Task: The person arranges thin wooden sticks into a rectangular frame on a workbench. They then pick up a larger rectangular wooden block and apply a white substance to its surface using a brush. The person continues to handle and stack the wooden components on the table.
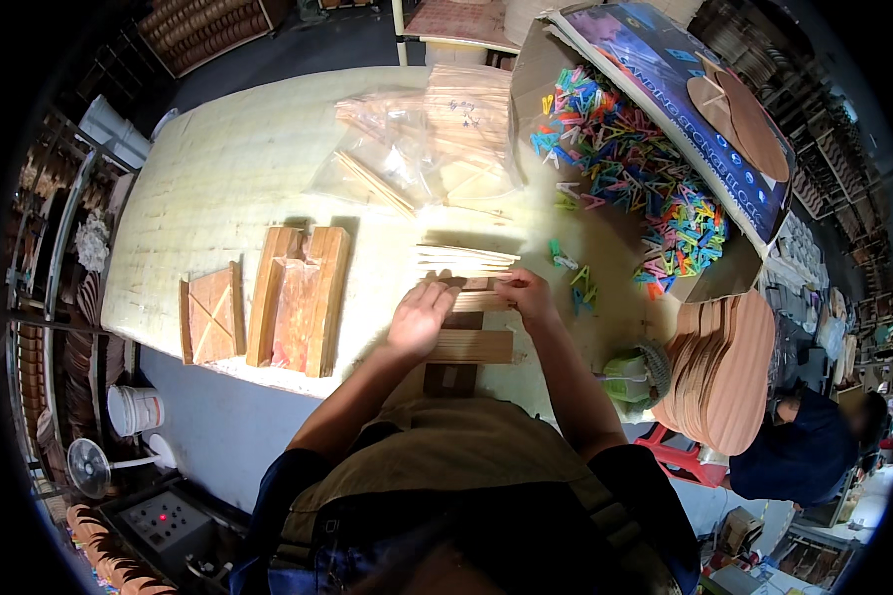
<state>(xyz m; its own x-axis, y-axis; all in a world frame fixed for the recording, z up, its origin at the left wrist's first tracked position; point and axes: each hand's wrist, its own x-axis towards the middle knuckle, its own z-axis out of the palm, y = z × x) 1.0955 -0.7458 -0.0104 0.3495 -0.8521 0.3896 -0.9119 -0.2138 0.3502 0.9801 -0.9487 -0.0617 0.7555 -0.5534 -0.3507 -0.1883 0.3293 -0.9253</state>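
Thin wooden slats [471, 315], pale and flat, stacked at table [218, 178] near edge; long axes run 9-to-3 o'clock. Left hand [419, 319] lies flat, fingers spread, pressing the stack's left end; right hand [526, 296] pinches the upper slat's right end, the nearer hand to the loose slat bundle [463, 259] at 11 o'clock. Coloured plastic clips [575, 278], small and glossy, lie at its 2 o'clock.

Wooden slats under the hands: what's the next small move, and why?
Probably press the left hand flat and let the right hand nudge the slat ends flush. The right fingers already pinch that end, and the loose thin sticks lie just beyond.
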